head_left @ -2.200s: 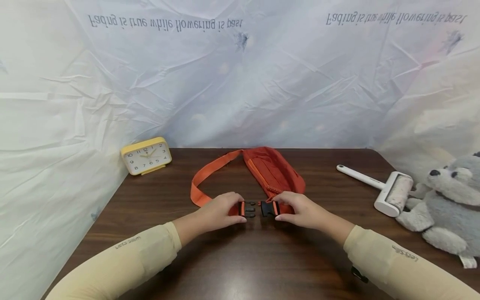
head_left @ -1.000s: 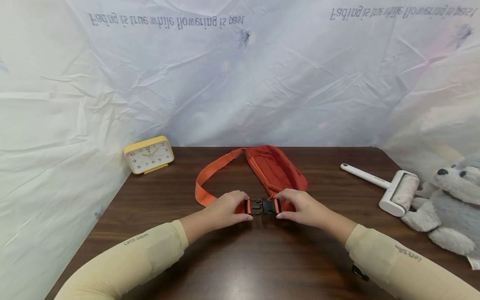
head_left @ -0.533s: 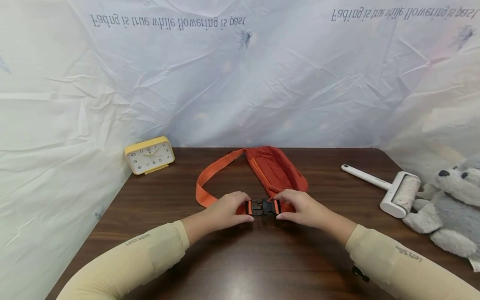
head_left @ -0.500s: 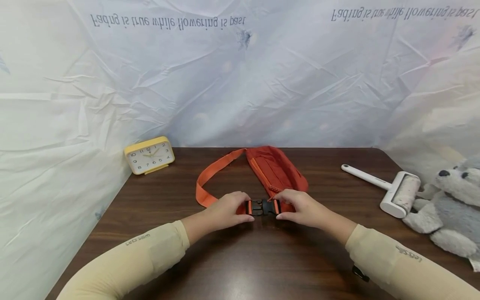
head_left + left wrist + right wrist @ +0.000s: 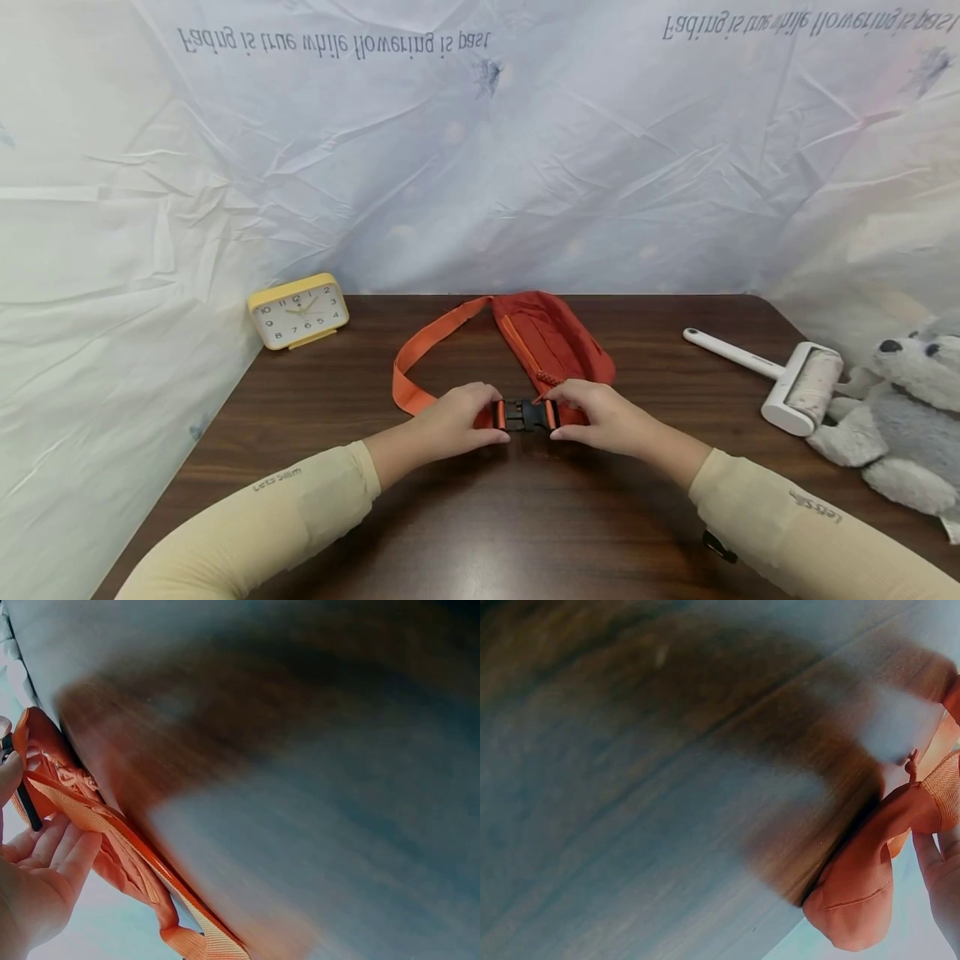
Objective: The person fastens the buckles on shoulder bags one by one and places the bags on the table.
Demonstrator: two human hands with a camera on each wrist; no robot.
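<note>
Pale wrinkled sheet [image 5: 525,183] across far side and both flanks, upside-down lettering along the top. Dark wood-grain surface [image 5: 480,508] below it, light glare at the near middle.

Two cream sleeves [image 5: 270,517] come in from near left and near right; small black clip [image 5: 718,546] under the right one.

Grey plush toy [image 5: 911,429] at the right edge, partly cut off by the frame.

Red bag [image 5: 555,337] lies flat, far middle, slanting from far left to near right. Its orange strap [image 5: 429,342] loops out left from the far end and curves back to the near side.

White lint roller [image 5: 787,383] right of the bag: handle toward far left, roller head by the plush; can't tell if they touch.

Left hand [image 5: 455,421]: grip clamped on the left half of the bag's buckle, thumb near, fingers far. Right hand [image 5: 603,417]: grip clamped on the right half, same layout.

Yellow clock [image 5: 300,311] upright at far left.

Black buckle [image 5: 527,415] near-side of the bag, between the hands. Halves meet; can't tell if latched.
</note>
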